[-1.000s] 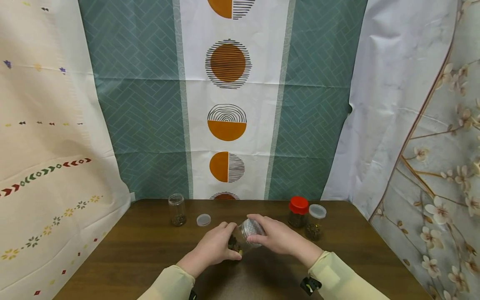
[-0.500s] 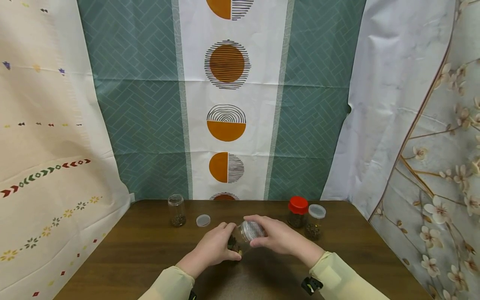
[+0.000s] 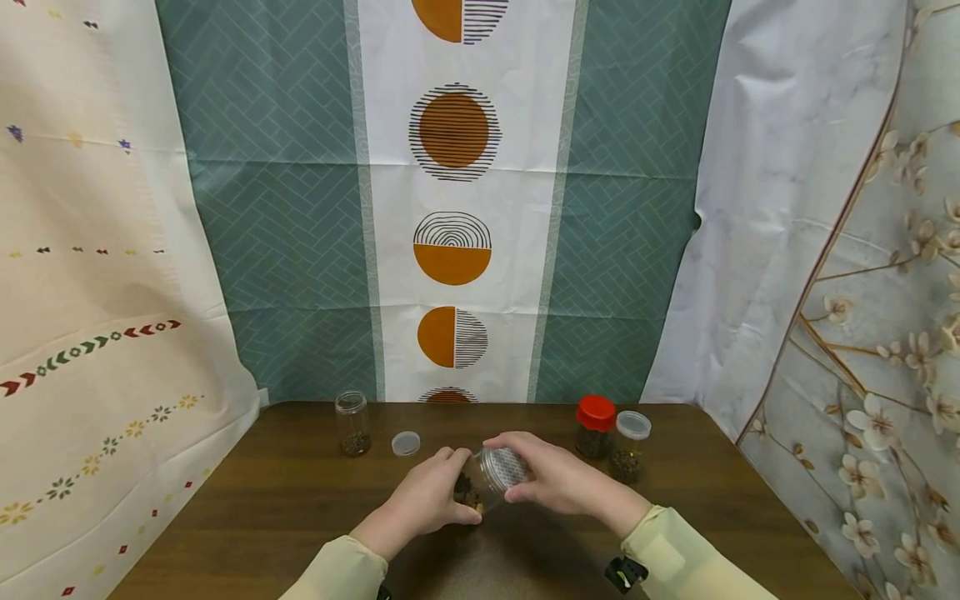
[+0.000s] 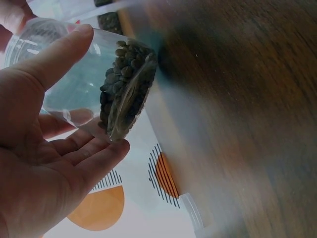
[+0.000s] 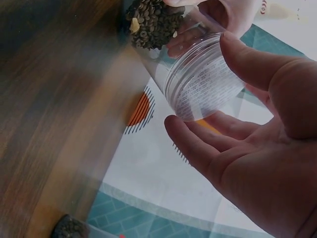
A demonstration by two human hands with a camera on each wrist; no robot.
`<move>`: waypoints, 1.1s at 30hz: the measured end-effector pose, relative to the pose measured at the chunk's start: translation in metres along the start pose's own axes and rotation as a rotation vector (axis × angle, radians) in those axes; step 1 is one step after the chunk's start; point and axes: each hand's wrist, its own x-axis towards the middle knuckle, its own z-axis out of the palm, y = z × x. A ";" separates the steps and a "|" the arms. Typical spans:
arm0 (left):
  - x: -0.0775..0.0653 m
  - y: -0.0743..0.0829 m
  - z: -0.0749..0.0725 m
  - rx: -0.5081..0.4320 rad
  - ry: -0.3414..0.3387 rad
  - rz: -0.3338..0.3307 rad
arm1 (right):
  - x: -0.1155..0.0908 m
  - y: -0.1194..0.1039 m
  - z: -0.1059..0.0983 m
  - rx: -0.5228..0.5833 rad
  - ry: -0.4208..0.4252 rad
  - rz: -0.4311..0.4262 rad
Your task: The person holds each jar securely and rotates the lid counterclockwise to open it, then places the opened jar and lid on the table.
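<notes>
My left hand grips the body of a clear jar, its thumb on one side and fingers on the other. Dark brown, seed-like pieces are heaped at the jar's bottom, with a few yellowish bits among them in the right wrist view. The jar is tilted, its top leaning to the right. At that top, my right hand has its thumb and fingers around the edge of a ridged lid with small print across its face.
At the back left stands a lidless clear jar with dark contents. Beside it a translucent lid lies flat on the wooden table. To the back right are a red-capped jar and a translucent-lidded jar, close together.
My right hand has turned a little around the lid, its fingertips shifting left and its thumb toward me. The left hand keeps the jar in nearly the same place.
</notes>
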 end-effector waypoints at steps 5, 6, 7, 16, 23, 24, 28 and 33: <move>0.000 -0.001 0.000 0.005 0.007 0.007 | 0.000 -0.001 0.000 0.005 -0.007 -0.002; 0.000 -0.001 0.000 0.006 0.007 0.007 | 0.000 -0.001 0.000 0.005 -0.007 -0.003; 0.000 -0.001 0.000 0.007 0.006 0.007 | 0.000 -0.001 0.000 0.005 -0.008 -0.004; -0.001 0.000 -0.001 0.007 0.011 0.007 | 0.002 -0.001 0.001 0.041 -0.017 -0.015; -0.001 -0.001 -0.001 0.009 0.010 0.002 | 0.004 -0.008 0.002 0.052 0.054 0.131; -0.001 -0.001 -0.001 0.009 0.011 0.002 | 0.005 -0.009 0.002 0.044 0.063 0.155; -0.001 -0.002 0.000 0.007 0.016 0.001 | 0.007 -0.013 0.003 0.036 0.059 0.216; 0.000 -0.002 0.000 0.004 0.011 -0.011 | 0.009 -0.013 0.004 0.033 0.042 0.235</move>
